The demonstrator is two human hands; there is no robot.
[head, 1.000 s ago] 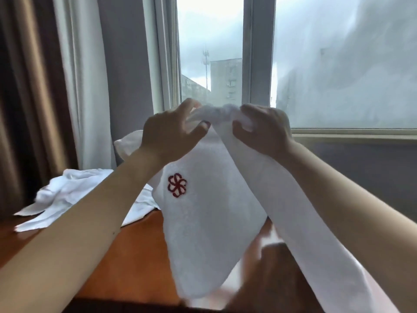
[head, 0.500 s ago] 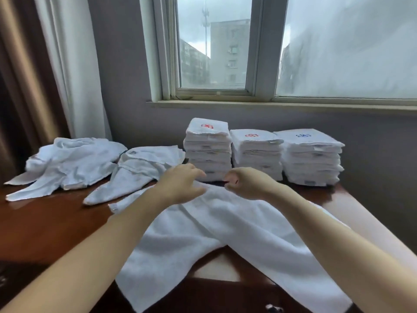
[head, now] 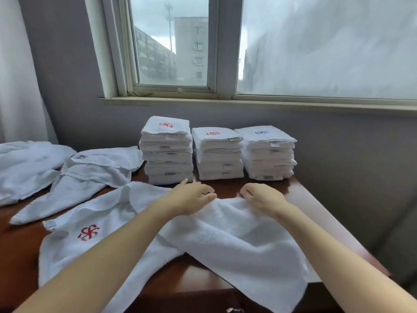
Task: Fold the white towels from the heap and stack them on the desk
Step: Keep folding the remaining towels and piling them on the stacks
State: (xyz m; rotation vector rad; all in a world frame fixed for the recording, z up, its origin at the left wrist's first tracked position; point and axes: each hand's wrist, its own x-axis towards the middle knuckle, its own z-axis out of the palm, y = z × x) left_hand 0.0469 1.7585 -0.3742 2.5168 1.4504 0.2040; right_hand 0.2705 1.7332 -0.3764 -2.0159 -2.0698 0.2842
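A white towel [head: 225,236] with a red emblem lies spread and crumpled across the brown desk [head: 302,199], its near corners hanging over the front edge. My left hand [head: 191,197] hovers at the towel's far edge with loosely curled fingers, holding nothing that I can see. About a hand's width to the right, my right hand [head: 262,196] pinches that same far edge with curled fingers. Behind the hands stand three stacks of folded towels: left [head: 168,152], middle [head: 217,154], right [head: 268,152]. The heap of unfolded towels [head: 27,168] lies at the far left.
Another loose towel [head: 90,175] lies between the heap and the left stack. A grey wall and a window sill [head: 248,103] run just behind the stacks. The desk's right edge falls off close to my right forearm. A curtain hangs at the left.
The towel was held up before the window and now lies on the desk. Both hands came down with it and drew slightly apart; the left hand's fingers have loosened.
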